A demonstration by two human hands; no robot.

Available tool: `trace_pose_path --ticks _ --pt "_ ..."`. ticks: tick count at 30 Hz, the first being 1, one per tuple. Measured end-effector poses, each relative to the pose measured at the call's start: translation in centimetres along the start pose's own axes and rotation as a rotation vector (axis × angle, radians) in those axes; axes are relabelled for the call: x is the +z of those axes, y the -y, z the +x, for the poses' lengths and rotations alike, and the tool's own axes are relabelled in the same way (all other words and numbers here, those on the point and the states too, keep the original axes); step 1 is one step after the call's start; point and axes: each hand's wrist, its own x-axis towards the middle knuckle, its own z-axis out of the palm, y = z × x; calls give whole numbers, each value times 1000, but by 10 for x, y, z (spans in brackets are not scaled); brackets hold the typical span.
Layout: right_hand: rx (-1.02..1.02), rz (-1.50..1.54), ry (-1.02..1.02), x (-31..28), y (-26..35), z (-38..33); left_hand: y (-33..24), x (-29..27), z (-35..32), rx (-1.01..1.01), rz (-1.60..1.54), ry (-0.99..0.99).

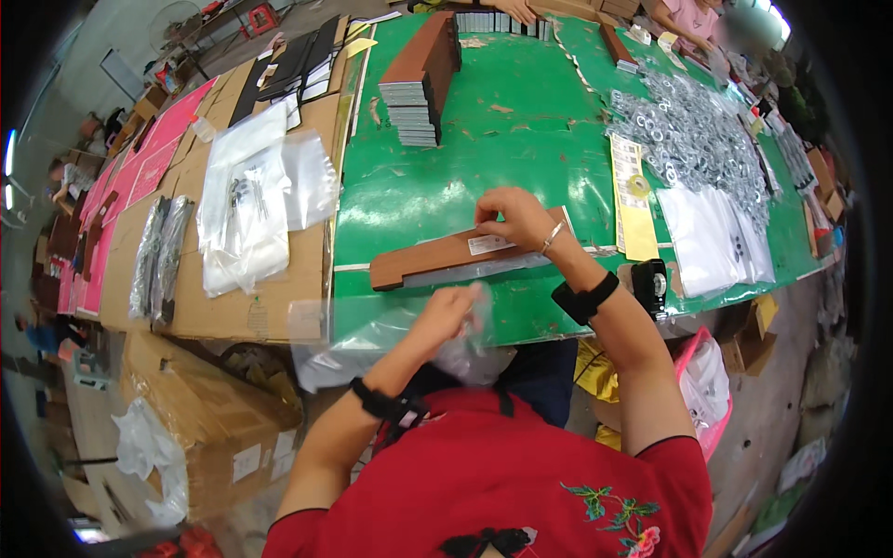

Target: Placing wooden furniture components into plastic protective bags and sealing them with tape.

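A long brown wood-look board with a notched edge lies on the green tabletop in front of me, a white label on its upper face. My right hand is over the board's far edge beside the label, fingers curled together; what they pinch, if anything, is hidden. Nearer to me, my left hand is closed on a clear plastic bag, which spreads leftward and hangs over the table's front edge. Some clear film shows along the board's near side.
Stacked brown boards stand at the far middle. To the right are a yellow label sheet with a tape roll, white bags and a heap of small metal-looking parts. Clear bags lie on cardboard leftward. Other people work at the far side.
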Motion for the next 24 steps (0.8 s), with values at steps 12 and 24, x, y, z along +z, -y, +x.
trace_pose_path --ticks 12,24 --pt "-245 -295 111 -3 3 -10 0 24 65 -176 -701 -63" --pt "-2 -253 422 -13 -12 4 12 34 60 -201 -660 -104"
